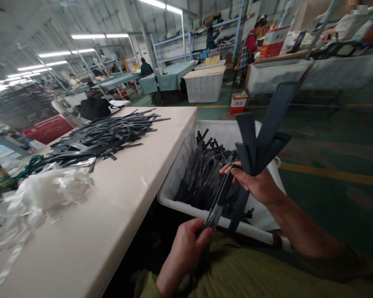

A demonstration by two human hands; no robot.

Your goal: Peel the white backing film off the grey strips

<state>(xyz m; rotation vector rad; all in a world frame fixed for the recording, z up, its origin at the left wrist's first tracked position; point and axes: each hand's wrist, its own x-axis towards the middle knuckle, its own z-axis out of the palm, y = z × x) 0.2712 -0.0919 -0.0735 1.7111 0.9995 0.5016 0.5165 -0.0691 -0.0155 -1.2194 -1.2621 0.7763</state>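
My right hand (pixel 257 182) is closed round a small bundle of dark flat straps (pixel 261 136) that stick up and fan out above the fist. My left hand (pixel 189 244), lower and nearer my body, pinches the bottom end of one dark strap (pixel 220 203) that runs up to the right hand. Both hands hover over the near edge of a white plastic bin (pixel 177 169) filled with more dark straps (pixel 202 169). A big heap of the same straps (pixel 102 136) lies on the pale table (pixel 118 215) to my left.
Crumpled white plastic film (pixel 49 190) lies on the table's left side. A red crate (pixel 46 129) stands beyond it. Further white bins (pixel 205 85) and covered tables stand behind, with other people working at the back. Green floor with a yellow line (pixel 329 174) is on the right.
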